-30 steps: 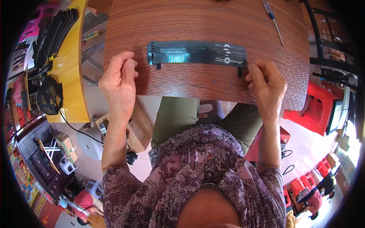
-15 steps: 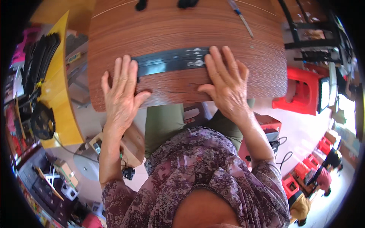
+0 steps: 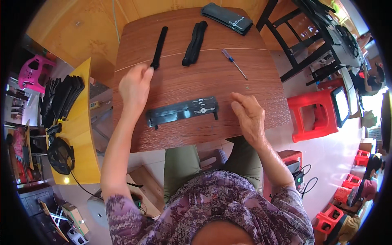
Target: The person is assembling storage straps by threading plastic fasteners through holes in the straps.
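My left hand (image 3: 136,87) is closed in a pinch at the near end of a narrow black strap (image 3: 160,45), which points away from me on the brown table (image 3: 179,83). Before me lies a long dark grey, glossy folded piece (image 3: 179,112) with white print at its right end and short dark tabs sticking out at its near corners. To the right of it my right hand (image 3: 250,116) is held over the table, fingers loosely bent and thumb apart, holding nothing.
A bundle of black straps (image 3: 194,43) lies farther back, with a blue-handled screwdriver (image 3: 234,64) on its right. A stack of dark grey folded pieces (image 3: 227,18) rests at the far edge. Red stool (image 3: 312,114) stands right; yellow table (image 3: 77,151) left, bearing black straps.
Both hands have come off the grey piece. My left hand has gone forward to the strap, and my right has drawn back, its fingers bending. The view takes in more of the far table.
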Tool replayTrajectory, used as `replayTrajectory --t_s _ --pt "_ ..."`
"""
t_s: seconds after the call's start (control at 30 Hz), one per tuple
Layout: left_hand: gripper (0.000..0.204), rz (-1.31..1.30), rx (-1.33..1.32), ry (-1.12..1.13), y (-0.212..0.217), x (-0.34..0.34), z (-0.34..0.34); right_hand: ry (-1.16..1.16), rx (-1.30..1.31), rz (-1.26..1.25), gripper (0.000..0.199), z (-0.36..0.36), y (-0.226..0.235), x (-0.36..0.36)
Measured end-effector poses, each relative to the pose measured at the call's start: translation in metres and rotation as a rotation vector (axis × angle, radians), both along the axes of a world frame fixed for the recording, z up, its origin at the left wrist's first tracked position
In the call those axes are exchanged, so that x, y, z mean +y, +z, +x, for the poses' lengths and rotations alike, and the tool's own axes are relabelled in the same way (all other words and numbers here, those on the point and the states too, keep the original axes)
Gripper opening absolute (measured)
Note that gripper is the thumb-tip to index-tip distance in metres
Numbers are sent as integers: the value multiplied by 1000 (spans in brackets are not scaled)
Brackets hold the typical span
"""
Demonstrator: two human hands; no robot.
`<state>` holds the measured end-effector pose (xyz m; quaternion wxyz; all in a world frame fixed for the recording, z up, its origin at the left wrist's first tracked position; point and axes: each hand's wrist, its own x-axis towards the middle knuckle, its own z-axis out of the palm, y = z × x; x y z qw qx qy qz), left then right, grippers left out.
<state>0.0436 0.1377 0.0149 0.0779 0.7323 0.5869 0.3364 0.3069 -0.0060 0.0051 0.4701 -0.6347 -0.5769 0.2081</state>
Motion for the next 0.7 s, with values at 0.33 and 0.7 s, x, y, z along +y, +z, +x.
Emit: replayTrajectory --t_s 0.33,0.7 --pt "31 -483 375 166 0 124 43 12 -317 177 20 26 2 14" --pt "18 -908 -1009 -210 -1 28 5 -144 -826 45 23 48 -24 121"
